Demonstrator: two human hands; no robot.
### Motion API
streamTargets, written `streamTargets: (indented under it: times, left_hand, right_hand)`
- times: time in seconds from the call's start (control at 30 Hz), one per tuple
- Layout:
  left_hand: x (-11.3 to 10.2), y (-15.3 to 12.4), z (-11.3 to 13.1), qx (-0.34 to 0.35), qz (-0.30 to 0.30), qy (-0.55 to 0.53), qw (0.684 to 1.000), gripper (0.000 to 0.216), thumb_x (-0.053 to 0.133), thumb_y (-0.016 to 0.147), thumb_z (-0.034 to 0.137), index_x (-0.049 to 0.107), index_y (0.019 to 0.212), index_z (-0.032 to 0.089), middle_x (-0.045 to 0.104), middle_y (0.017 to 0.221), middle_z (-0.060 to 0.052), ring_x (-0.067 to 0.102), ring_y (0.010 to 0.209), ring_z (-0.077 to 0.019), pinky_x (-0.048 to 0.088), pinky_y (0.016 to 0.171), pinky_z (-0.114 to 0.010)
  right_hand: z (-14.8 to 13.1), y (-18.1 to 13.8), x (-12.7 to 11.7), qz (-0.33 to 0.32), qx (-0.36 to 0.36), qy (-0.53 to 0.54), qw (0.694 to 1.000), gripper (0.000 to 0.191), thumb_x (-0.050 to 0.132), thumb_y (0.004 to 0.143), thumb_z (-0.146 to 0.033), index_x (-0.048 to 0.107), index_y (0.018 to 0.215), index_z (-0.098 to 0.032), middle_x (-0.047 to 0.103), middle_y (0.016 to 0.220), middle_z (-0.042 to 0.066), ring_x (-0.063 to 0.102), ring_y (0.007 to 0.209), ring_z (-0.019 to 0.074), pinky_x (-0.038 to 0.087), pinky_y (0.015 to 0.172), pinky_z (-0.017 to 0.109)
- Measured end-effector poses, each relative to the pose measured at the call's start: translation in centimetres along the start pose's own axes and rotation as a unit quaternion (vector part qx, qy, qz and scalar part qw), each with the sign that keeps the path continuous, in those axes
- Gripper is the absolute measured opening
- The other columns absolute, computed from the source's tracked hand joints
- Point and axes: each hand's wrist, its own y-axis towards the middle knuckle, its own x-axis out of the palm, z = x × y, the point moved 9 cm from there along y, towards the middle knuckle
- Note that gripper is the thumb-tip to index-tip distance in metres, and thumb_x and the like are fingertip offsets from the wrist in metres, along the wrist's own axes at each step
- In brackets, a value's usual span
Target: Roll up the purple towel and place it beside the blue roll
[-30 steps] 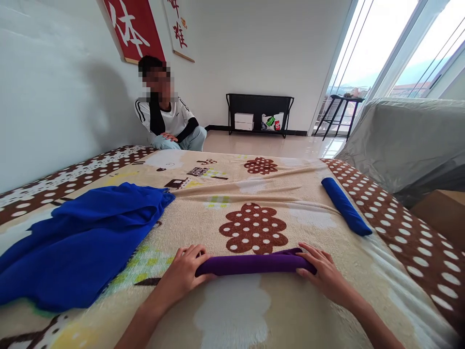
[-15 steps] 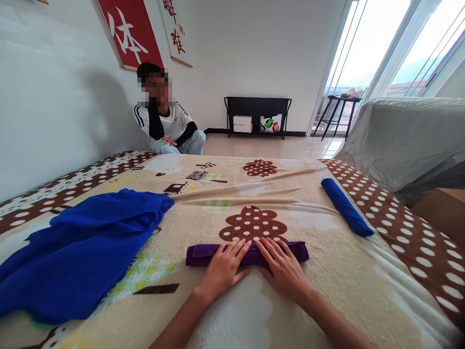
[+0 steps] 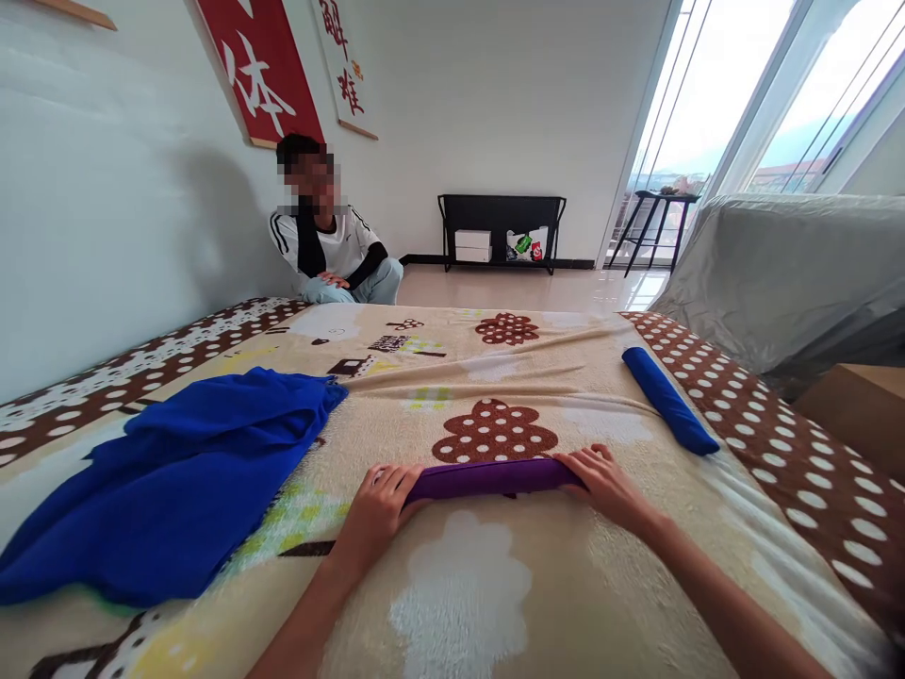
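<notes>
A purple rolled cloth [image 3: 491, 479] lies crosswise in front of me on the patterned blanket [image 3: 594, 566]. My left hand [image 3: 386, 495] is wrapped round its left end, covering that tip. At the other end, my right hand [image 3: 595, 479] grips the roll with thumb below and fingers over the top. Off to the left spreads a loose, crumpled blue cloth [image 3: 190, 481]. A tightly rolled blue cloth [image 3: 668, 400] rests slantwise on the right, apart from both hands.
Beyond the bed's far left corner sits a person [image 3: 336, 245] with hands in the lap. A black rack [image 3: 501, 212] stands against the back wall. On the right are a plastic-covered piece of furniture [image 3: 792, 273], a cardboard box [image 3: 855, 415] and a black stool [image 3: 661, 212].
My hands have moved apart, from lying flat on the middle of the purple roll to holding its two ends. The blue cloths stay where they were.
</notes>
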Motion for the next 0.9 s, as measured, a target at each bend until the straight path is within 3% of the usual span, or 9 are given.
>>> streamTargets:
  times: [0.1, 0.2, 0.27, 0.33, 0.47, 0.57, 0.67, 0.8, 0.9]
  left_hand:
    - [-1.6, -1.5, 1.9, -0.006, 0.018, -0.036, 0.999, 0.04, 0.053, 0.095, 0.048, 0.062, 0.123, 0.021, 0.073, 0.108, -0.009, 0.067, 0.098, -0.0257, 0.048, 0.095, -0.045]
    - [-2.0, -3.0, 5.8, -0.013, 0.032, -0.077, 0.996, 0.042, 0.059, 0.091, 0.046, 0.059, 0.125, 0.021, 0.072, 0.108, -0.009, 0.067, 0.096, -0.0234, 0.055, 0.085, -0.037]
    - [-0.9, -3.8, 9.1, -0.027, 0.026, -0.117, 0.992, 0.046, 0.062, 0.09, 0.042, 0.055, 0.13, 0.02, 0.07, 0.109, -0.01, 0.067, 0.097, -0.0221, 0.057, 0.082, -0.033]
    - [1.5, -4.3, 12.3, -0.047, -0.009, -0.196, 0.979, 0.05, 0.062, 0.09, 0.038, 0.051, 0.135, 0.02, 0.068, 0.114, -0.012, 0.065, 0.105, -0.0235, 0.057, 0.086, -0.034]
    - [6.9, -5.1, 17.7, -0.029, -0.089, -0.31, 0.946, 0.061, 0.069, 0.081, 0.04, 0.053, 0.136, 0.02, 0.07, 0.118, -0.012, 0.062, 0.117, -0.0299, 0.045, 0.107, -0.047]
    - [9.2, -5.4, 19.0, -0.011, -0.116, -0.314, 0.942, 0.059, 0.073, 0.076, 0.043, 0.059, 0.131, 0.025, 0.073, 0.114, -0.008, 0.068, 0.106, -0.0302, 0.042, 0.109, -0.053]
    - [9.6, -5.7, 18.3, -0.011, -0.134, -0.311, 0.941, 0.049, 0.072, 0.074, 0.044, 0.066, 0.119, 0.026, 0.076, 0.106, -0.008, 0.071, 0.098, -0.0309, 0.045, 0.104, -0.055]
    - [8.3, -5.8, 17.2, -0.018, -0.128, -0.303, 0.944, 0.043, 0.066, 0.081, 0.042, 0.063, 0.12, 0.026, 0.074, 0.108, -0.008, 0.068, 0.105, -0.0297, 0.038, 0.11, -0.055]
    - [8.7, -5.3, 17.8, -0.012, -0.134, -0.303, 0.943, 0.05, 0.073, 0.074, 0.044, 0.063, 0.12, 0.025, 0.074, 0.109, -0.01, 0.068, 0.103, -0.0316, 0.039, 0.108, -0.056]
  right_hand:
    - [-1.4, 1.1, -8.7, -0.008, -0.014, 0.015, 1.0, 0.035, 0.068, 0.085, -0.047, 0.07, 0.111, -0.025, 0.073, 0.103, 0.004, 0.067, 0.092, 0.0194, 0.052, 0.085, 0.035]
    - [-5.3, 1.3, -18.5, 0.007, -0.032, 0.028, 0.999, 0.038, 0.065, 0.085, -0.056, 0.068, 0.113, -0.03, 0.072, 0.097, -0.002, 0.066, 0.079, 0.0127, 0.051, 0.069, 0.026]
    - [-9.2, 1.1, -24.4, 0.083, -0.06, 0.039, 0.994, 0.037, 0.069, 0.081, -0.057, 0.069, 0.105, -0.028, 0.07, 0.085, -0.004, 0.062, 0.068, 0.0097, 0.047, 0.06, 0.023]
    - [-13.4, 0.6, -28.2, 0.152, -0.094, 0.048, 0.983, 0.034, 0.072, 0.079, -0.055, 0.068, 0.097, -0.026, 0.068, 0.077, -0.007, 0.058, 0.062, 0.0067, 0.043, 0.055, 0.02]
    - [-19.2, 0.2, -29.5, 0.188, -0.14, 0.033, 0.972, 0.026, 0.074, 0.078, -0.046, 0.065, 0.085, -0.022, 0.06, 0.063, -0.009, 0.05, 0.054, 0.0042, 0.038, 0.054, 0.019]
    - [-20.9, 0.1, -28.1, 0.157, -0.154, 0.022, 0.975, 0.024, 0.073, 0.079, -0.044, 0.063, 0.082, -0.021, 0.057, 0.063, -0.008, 0.047, 0.055, 0.0053, 0.036, 0.054, 0.02]
    - [-20.9, 0.0, -27.0, 0.121, -0.15, 0.024, 0.981, 0.022, 0.069, 0.083, -0.042, 0.061, 0.083, -0.021, 0.057, 0.066, -0.007, 0.048, 0.057, 0.0058, 0.034, 0.054, 0.02]
    - [-20.6, -0.5, -27.8, 0.162, -0.157, -0.003, 0.974, 0.028, 0.067, 0.084, -0.048, 0.06, 0.082, -0.022, 0.056, 0.063, -0.009, 0.047, 0.056, 0.0047, 0.034, 0.055, 0.018]
    - [-20.2, -0.5, -28.0, 0.163, -0.165, -0.011, 0.973, 0.029, 0.069, 0.083, -0.05, 0.061, 0.082, -0.022, 0.056, 0.062, -0.01, 0.048, 0.056, 0.0041, 0.035, 0.054, 0.016]
